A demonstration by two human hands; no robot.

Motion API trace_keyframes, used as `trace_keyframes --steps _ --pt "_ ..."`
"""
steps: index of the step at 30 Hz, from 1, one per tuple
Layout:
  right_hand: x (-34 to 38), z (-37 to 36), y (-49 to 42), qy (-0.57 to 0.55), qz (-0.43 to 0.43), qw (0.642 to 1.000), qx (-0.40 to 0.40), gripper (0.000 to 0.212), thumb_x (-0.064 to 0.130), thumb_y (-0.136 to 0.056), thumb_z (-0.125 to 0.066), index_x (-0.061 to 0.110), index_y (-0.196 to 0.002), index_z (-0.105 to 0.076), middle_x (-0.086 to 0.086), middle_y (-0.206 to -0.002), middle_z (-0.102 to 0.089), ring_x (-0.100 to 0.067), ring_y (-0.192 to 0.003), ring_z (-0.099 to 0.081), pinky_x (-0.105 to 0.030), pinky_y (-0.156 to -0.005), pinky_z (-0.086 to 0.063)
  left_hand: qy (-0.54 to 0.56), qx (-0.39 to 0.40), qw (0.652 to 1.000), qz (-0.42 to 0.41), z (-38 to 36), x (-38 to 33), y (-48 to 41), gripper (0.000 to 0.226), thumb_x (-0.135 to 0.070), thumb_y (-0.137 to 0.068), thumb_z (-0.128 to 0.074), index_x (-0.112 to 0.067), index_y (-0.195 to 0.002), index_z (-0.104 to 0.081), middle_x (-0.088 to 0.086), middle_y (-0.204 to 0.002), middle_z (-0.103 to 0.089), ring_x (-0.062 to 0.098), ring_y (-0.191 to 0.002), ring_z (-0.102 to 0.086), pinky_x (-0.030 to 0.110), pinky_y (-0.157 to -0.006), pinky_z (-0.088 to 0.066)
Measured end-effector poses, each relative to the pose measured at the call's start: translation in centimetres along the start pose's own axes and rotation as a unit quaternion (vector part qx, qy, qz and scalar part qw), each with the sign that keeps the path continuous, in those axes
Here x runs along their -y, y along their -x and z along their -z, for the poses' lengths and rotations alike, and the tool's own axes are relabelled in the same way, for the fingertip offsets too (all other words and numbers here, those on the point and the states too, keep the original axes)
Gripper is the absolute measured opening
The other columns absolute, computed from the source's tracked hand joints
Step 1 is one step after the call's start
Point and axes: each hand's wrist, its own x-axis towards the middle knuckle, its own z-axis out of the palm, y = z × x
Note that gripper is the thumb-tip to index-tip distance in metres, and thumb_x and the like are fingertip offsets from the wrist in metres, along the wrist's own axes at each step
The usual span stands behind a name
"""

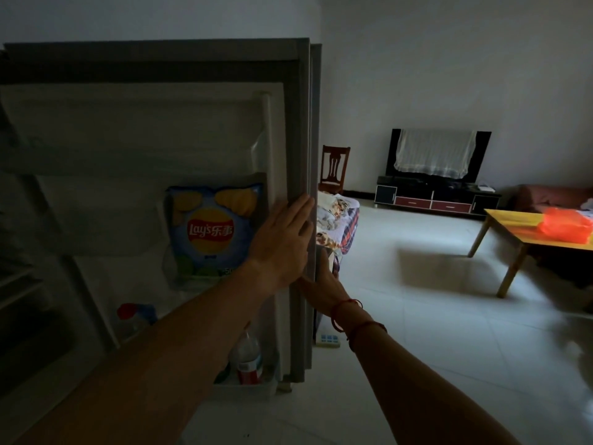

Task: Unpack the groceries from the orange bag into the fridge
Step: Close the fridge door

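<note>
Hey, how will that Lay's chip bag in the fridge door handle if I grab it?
Probably light for its size: the chip bag looks puffed. Its smooth film may slip in a loose grip. It stands above its door shelf, so could tip.

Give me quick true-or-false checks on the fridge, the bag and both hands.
The fridge door stands open. True.
The orange bag hangs from the right hand. False: the orange bag lies on the yellow table; the right hand is at the door's edge.
The left hand lies flat against the door's edge. True.
The chips bag sits on the table. False: the chips bag stands in the fridge door.
A bottle stands low in the fridge door. True.
</note>
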Motion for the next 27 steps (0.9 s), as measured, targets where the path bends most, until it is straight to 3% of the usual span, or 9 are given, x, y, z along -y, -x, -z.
trace_keyframes --steps 2,6,11,14,19,24,27 --pt "0.0 -0.4 -0.5 -0.014 0.003 1.0 0.001 0.116 0.079 -0.066 -0.055 0.03 -0.154 0.005 -0.013 -0.161 -0.018 -0.04 -0.138 -0.036 -0.06 -0.107 -0.038 -0.005 0.002 1.0 -0.004 0.1 0.2 -0.1 0.056 -0.039 -0.1 -0.036 -0.013 -0.15 -0.032 0.012 -0.163 0.006 0.03 -0.149 0.015 0.048 -0.117 0.012" --pt "-1.0 -0.8 -2.5 -0.051 -0.006 0.999 -0.013 0.134 0.095 -0.045 -0.054 0.034 -0.152 -0.001 -0.011 -0.159 -0.022 -0.039 -0.137 -0.039 -0.063 -0.103 -0.041 -0.017 0.0 1.0 -0.004 0.0 0.3 -0.2 0.055 -0.04 -0.1 -0.036 -0.015 -0.149 -0.034 0.012 -0.164 0.003 0.031 -0.15 0.012 0.05 -0.118 0.007" --pt "-0.4 -0.7 -1.6 -0.068 0.008 0.998 0.017 0.102 0.053 -0.08 -0.064 0.027 -0.154 0.002 -0.015 -0.152 -0.036 -0.035 -0.127 -0.049 -0.051 -0.104 -0.044 -0.019 -0.003 1.0 -0.018 0.2 0.6 0.3 0.055 -0.042 -0.1 -0.035 -0.014 -0.148 -0.036 0.011 -0.164 -0.002 0.031 -0.15 0.007 0.051 -0.119 0.003" --pt "-0.9 -0.8 -0.9 -0.076 0.026 0.997 0.001 0.08 0.036 -0.094 -0.061 0.022 -0.154 -0.009 -0.014 -0.147 -0.042 -0.023 -0.109 -0.052 -0.036 -0.091 -0.045 -0.003 -0.006 1.0 -0.018 0.6 0.5 1.1 0.056 -0.042 -0.1 -0.036 -0.014 -0.148 -0.035 0.011 -0.164 -0.003 0.031 -0.15 0.007 0.05 -0.119 0.005" --pt "-1.2 -1.2 1.5 -0.065 0.02 0.998 -0.014 0.08 0.044 -0.091 -0.062 0.024 -0.153 -0.015 -0.014 -0.149 -0.041 -0.029 -0.119 -0.054 -0.04 -0.094 -0.047 0.04 -0.047 0.998 -0.016 0.4 0.1 3.7 0.06 -0.042 -0.096 -0.044 -0.013 -0.148 -0.036 0.011 -0.164 -0.004 0.03 -0.151 0.006 0.05 -0.121 0.003" --pt "-1.2 -2.2 6.1 -0.059 0.042 0.997 -0.022 0.08 0.057 -0.08 -0.062 0.033 -0.145 -0.023 -0.014 -0.141 -0.048 -0.032 -0.119 -0.056 -0.05 -0.098 -0.05 0.085 -0.103 0.991 -0.013 1.1 -0.4 8.0 0.061 -0.041 -0.09 -0.055 -0.01 -0.142 -0.045 0.013 -0.162 -0.015 0.03 -0.151 -0.005 0.053 -0.12 -0.013" --pt "-1.4 -3.0 9.0 -0.047 0.062 0.997 -0.023 0.062 0.05 -0.086 -0.064 0.039 -0.135 -0.027 -0.012 -0.137 -0.05 -0.029 -0.114 -0.059 -0.048 -0.095 -0.053 0.105 -0.118 0.987 -0.007 1.9 -0.4 10.9 0.062 -0.041 -0.089 -0.058 -0.008 -0.14 -0.046 0.014 -0.161 -0.017 0.031 -0.15 -0.008 0.053 -0.12 -0.017"
